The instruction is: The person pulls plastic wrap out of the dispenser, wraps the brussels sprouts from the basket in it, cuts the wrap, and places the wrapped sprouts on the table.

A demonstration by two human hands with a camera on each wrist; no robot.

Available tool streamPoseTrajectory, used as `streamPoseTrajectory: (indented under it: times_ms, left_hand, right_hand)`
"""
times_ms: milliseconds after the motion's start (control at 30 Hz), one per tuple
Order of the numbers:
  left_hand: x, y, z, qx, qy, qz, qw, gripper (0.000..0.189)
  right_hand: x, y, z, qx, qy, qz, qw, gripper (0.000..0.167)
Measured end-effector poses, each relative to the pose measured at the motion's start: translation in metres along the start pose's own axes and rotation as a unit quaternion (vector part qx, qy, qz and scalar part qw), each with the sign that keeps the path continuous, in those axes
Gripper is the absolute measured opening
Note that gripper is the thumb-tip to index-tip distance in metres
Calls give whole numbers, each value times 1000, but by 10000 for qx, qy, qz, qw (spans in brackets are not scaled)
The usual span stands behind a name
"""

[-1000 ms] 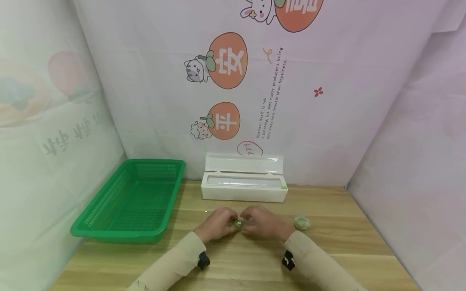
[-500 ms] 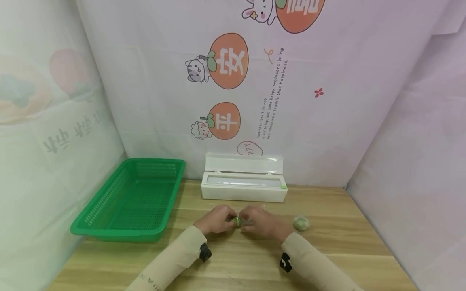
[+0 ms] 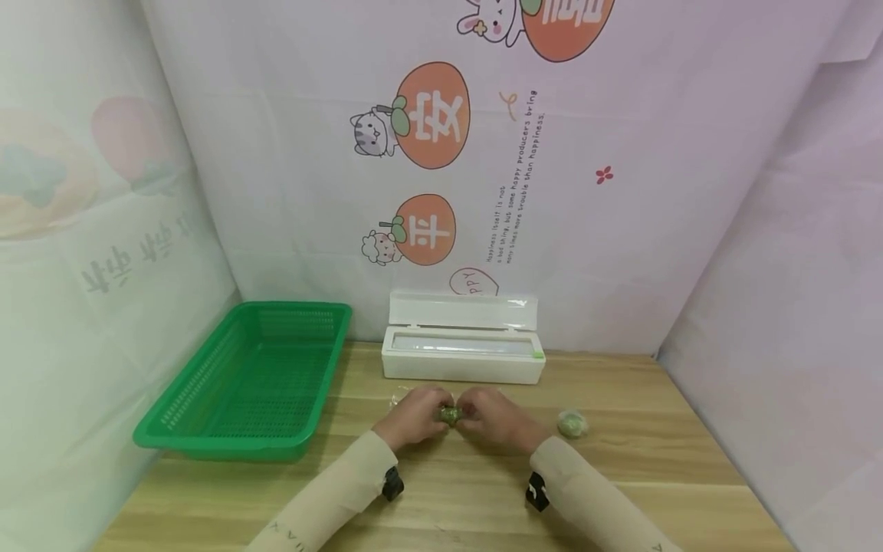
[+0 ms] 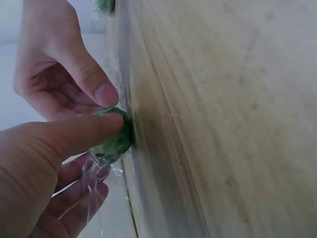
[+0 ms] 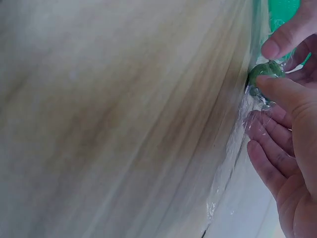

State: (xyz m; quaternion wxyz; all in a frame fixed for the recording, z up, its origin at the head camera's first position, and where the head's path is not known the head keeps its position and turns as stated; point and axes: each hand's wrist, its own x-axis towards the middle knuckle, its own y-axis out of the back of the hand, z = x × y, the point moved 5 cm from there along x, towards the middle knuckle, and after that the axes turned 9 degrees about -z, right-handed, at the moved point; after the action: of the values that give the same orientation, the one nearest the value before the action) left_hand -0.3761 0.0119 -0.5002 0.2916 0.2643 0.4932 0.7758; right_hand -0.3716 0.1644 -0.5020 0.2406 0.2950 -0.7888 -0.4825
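A small round green item (image 3: 450, 415), partly covered in clear cling film (image 5: 218, 188), sits between my hands close over the wooden table. With its thumb on the green surface and fingers behind, my left hand (image 3: 417, 414) grips it. My right hand (image 3: 497, 416) meets it from the other side, its thumb (image 5: 277, 87) pressed on the wrapped surface and its fingers behind among the film. Gathered film hangs off the item in the left wrist view. A second wrapped pale green ball (image 3: 572, 423) lies to the right of my right hand.
Behind the hands stands a white cling film box (image 3: 462, 366) with its clear lid raised. A green perforated basket (image 3: 320, 399) is at the left. White printed cloth walls (image 3: 552, 253) enclose the table (image 3: 483, 498) at the back and sides.
Both hands stay together around the green item, shifting it slightly away from me. Their fingers have changed position on the film, and crumpled film now shows behind the left hand.
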Motion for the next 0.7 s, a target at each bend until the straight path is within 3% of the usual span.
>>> streamPoseTrajectory:
  times_ms: [267, 433, 533, 700]
  left_hand:
    - [7, -1, -12, -181, 178, -41, 9997, 20]
    - [13, 0, -18, -455, 108, -253, 9986, 11]
    - [15, 2, -19, -306, 150, -335, 9989, 19]
    - [15, 8, -19, -3, 257, -123, 9996, 39]
  right_hand:
    - [1, 6, -7, -350, -167, 139, 9992, 30]
    - [3, 8, -11, -558, -85, 227, 9981, 32]
    - [7, 7, -10, -668, -170, 166, 9975, 30]
    - [15, 5, -1, -684, -375, -10, 9970, 26]
